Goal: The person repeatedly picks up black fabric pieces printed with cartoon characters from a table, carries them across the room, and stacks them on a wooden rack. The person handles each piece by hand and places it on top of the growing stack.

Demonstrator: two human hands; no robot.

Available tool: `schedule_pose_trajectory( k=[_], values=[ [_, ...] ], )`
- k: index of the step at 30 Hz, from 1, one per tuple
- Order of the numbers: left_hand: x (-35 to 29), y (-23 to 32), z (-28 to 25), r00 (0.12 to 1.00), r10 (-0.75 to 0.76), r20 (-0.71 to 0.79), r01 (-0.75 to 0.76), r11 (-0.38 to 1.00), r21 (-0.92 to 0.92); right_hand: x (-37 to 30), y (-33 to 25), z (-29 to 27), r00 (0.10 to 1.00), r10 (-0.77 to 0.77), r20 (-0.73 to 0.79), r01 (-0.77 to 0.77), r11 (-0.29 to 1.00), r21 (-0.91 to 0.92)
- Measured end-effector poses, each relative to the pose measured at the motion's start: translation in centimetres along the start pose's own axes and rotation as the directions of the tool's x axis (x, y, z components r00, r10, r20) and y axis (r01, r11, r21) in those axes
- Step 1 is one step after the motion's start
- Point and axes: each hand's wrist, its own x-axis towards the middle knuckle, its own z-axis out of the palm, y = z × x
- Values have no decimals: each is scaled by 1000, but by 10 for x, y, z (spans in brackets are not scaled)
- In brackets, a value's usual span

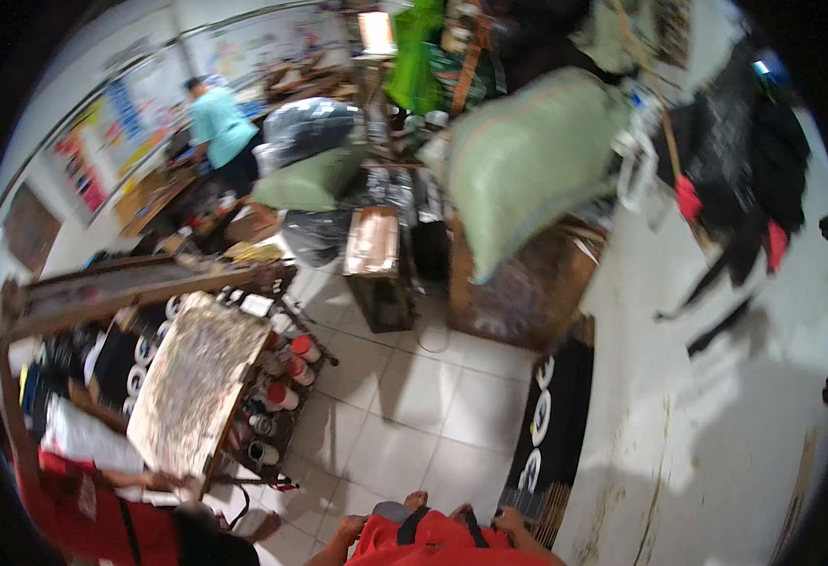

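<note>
My left hand (349, 529) hangs low at the bottom edge, beside my red shirt (423, 541) and a small grey patch of something. My right hand (506, 520) is on the other side of the shirt, close to the near end of a long black strip (559, 401) with white oval prints. Both hands are small and blurred, so their fingers are hard to make out. I see nothing clearly held in either one. Bare feet (416, 500) show just past the shirt, on white floor tiles (414, 387).
At left, a co-worker in red rests a hand (161, 481) by a stained board (197, 387). Red-lidded jars (282, 394) stand beside it. Ahead are a narrow box stand (376, 259) and a big green sack (537, 151) on a wooden box (518, 297). Another person (221, 123) stands farther off.
</note>
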Motion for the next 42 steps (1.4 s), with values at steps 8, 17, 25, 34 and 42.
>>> schedule_pose_trajectory(
  k=[8, 17, 25, 34, 42],
  values=[
    [29, -26, 47, 994, -62, -91, 91, 928, 361, 70, 32, -31, 987, -159, -38, 148, 966, -212],
    [58, -35, 51, 900, -424, -98, 418, 905, -78, 103, 29, -25, 985, -169, -44, 164, 982, -98],
    [60, -21, 25, 927, -348, -137, 345, 937, -46, 117, -6, -16, 980, -194, 50, 200, 945, -257],
    [49, -31, 23, 937, -284, -206, 249, 952, -177, 136, -34, -22, 962, -252, 101, 272, 886, -376],
    [38, -12, 21, 855, -479, -201, 397, 852, -343, 131, -51, -25, 988, -113, 110, 123, 988, -91]
  ],
)
